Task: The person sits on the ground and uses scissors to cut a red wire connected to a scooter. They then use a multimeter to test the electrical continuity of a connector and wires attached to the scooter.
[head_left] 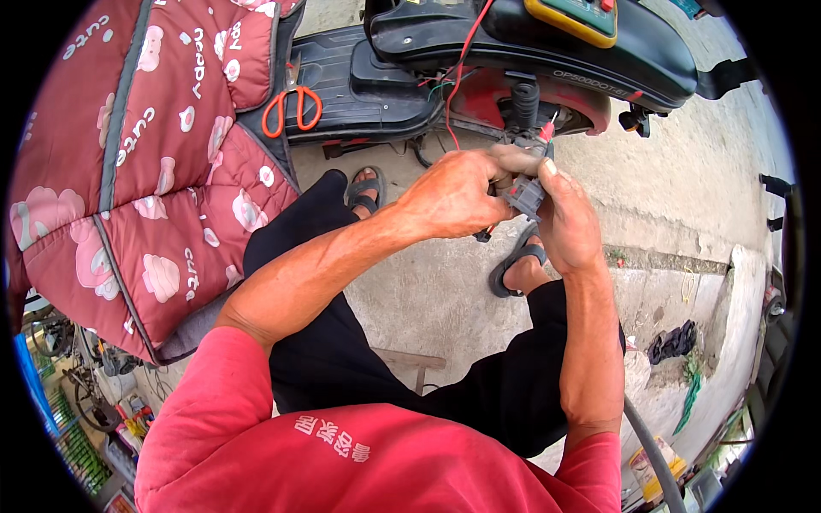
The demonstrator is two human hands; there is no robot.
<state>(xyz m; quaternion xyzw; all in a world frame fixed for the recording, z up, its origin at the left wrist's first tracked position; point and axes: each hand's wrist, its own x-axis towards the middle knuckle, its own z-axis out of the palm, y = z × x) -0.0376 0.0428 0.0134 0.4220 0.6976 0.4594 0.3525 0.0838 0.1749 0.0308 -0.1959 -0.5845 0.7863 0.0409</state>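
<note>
Both my hands meet in front of the scooter's rear wheel, around a small grey plastic connector (526,197). My left hand (453,193) has its fingers curled and closed at the connector's left side. My right hand (568,214) pinches it from the right, thumb on top. Just above the fingertips a red test probe (546,132) sticks up, its thin metal tip pointing up; which fingers grip it I cannot tell. A red wire (453,103) runs down from the scooter's seat toward my left hand. Short dark leads (485,233) hang below that hand.
The black electric scooter (522,47) stands across the top, a yellow-rimmed green device (581,19) on its seat. Orange-handled scissors (292,109) lie on its footboard. A padded maroon cover (162,171) hangs at left. A low concrete ledge (676,286) runs along the right.
</note>
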